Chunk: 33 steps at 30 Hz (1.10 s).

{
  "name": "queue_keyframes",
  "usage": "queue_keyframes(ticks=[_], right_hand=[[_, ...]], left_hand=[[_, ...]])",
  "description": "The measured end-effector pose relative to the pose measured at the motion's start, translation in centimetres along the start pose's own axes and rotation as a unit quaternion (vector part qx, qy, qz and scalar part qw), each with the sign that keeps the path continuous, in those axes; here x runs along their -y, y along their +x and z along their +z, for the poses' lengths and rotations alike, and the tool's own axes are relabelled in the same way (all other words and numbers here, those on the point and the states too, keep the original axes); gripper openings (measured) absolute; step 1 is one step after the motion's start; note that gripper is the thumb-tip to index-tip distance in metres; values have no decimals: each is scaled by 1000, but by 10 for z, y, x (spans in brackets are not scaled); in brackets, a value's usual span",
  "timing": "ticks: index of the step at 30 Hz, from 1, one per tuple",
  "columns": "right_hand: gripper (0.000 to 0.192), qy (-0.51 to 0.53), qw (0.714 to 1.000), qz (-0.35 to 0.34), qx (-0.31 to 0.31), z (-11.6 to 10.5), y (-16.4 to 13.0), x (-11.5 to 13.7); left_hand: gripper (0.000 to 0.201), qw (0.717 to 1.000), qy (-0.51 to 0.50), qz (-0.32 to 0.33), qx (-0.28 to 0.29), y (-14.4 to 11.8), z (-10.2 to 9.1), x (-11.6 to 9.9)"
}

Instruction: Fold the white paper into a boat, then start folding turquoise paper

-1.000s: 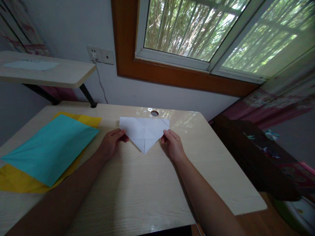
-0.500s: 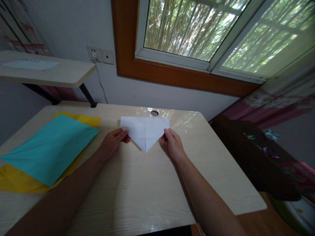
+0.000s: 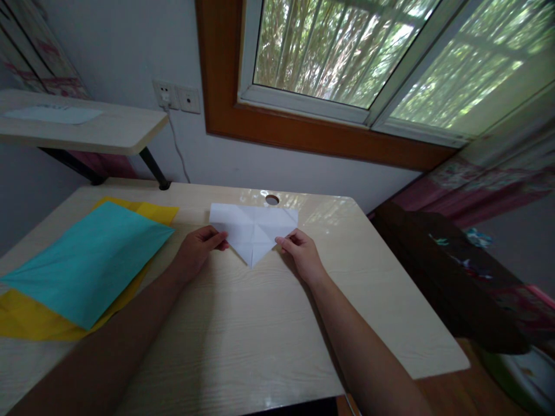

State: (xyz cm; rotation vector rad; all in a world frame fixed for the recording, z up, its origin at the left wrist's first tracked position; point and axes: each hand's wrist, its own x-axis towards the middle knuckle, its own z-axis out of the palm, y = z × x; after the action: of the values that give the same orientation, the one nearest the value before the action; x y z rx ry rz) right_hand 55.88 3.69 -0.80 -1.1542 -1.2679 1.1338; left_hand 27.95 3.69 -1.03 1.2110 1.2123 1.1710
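Note:
A folded sheet of white paper (image 3: 253, 224) is at the far part of the desk, its straight edge towards the wall and its point towards me. Crease lines run down and across its middle. My left hand (image 3: 202, 247) pinches the left slanted edge between thumb and fingers. On the other side my right hand (image 3: 301, 251) has its thumb and fingers closed on the right slanted edge, nearer the point. The fingertips under the paper are partly hidden.
Turquoise paper (image 3: 99, 254) lies over yellow paper (image 3: 39, 318) on the desk (image 3: 260, 346) at the left. A raised shelf (image 3: 125, 130) stands at the back left. A round cable hole (image 3: 272, 200) is behind the white paper. A dark cabinet (image 3: 416, 254) stands right of the desk.
My right hand has moved its thumb left along the slanted edge, towards the point. The white paper has shifted slightly left and tilted a little. My left hand has hardly moved.

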Motion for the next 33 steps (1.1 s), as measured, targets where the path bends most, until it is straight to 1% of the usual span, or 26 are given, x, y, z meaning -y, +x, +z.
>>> queue_keyframes(ticks=[4,10,14,17,24,28,33], right_hand=[[24,10,1000,6,-10,1,1,0],[26,2,1000,16,-23,1,-2,6],[28,-10,999,6,-32,0,-3,6],[28,0,1000,-3,-27,-1,-3,6],[32,6,1000,-19,-19,-2,-4,6],[35,4,1000,-24,-19,-4,-3,4],[35,17,1000,-25,-10,-4,-3,4]], left_hand=[[25,1000,22,5,4,-1,0,-3],[25,999,35,11,-4,-2,2,-6],[25,999,38,10,-14,-3,3,-8],[26,1000,21,7,-11,-5,3,-9],[24,998,-60,6,4,-5,3,-7],[23,997,-79,4,9,-6,2,-8],[22,994,-103,3,20,-7,3,-10]])
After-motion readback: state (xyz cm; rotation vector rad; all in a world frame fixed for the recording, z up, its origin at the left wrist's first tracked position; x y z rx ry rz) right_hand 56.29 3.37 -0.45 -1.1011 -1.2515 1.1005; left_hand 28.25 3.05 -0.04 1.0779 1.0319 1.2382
